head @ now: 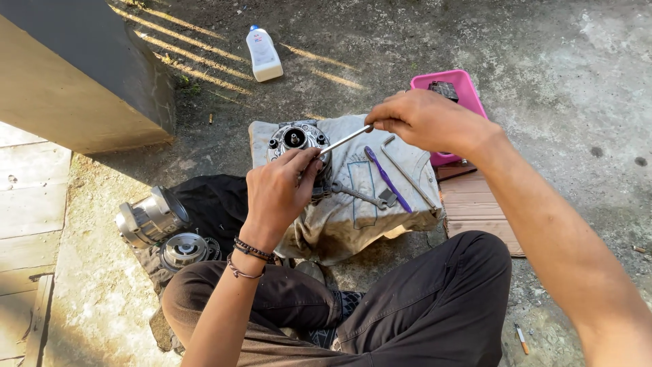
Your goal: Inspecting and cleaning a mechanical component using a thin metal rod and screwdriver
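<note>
A round metal engine part (295,139) lies on a dirty folded cloth (353,211) on the concrete ground in front of my crossed legs. My right hand (424,121) grips the far end of a slim metal wrench handle (345,140) that slants down to the part. My left hand (282,190), with bracelets at the wrist, pinches the lower end of that tool where it meets the part. On the cloth lie a combination spanner (356,195), a purple toothbrush (387,179) and a bent L-shaped rod (407,173).
A pink plastic tray (468,92) stands behind my right hand, next to a wooden board (475,207). A white bottle (262,54) stands farther back. Left of my knee lie a metal cylinder (149,217) and a round cover (185,249) on black cloth. A concrete block (75,75) rises at left.
</note>
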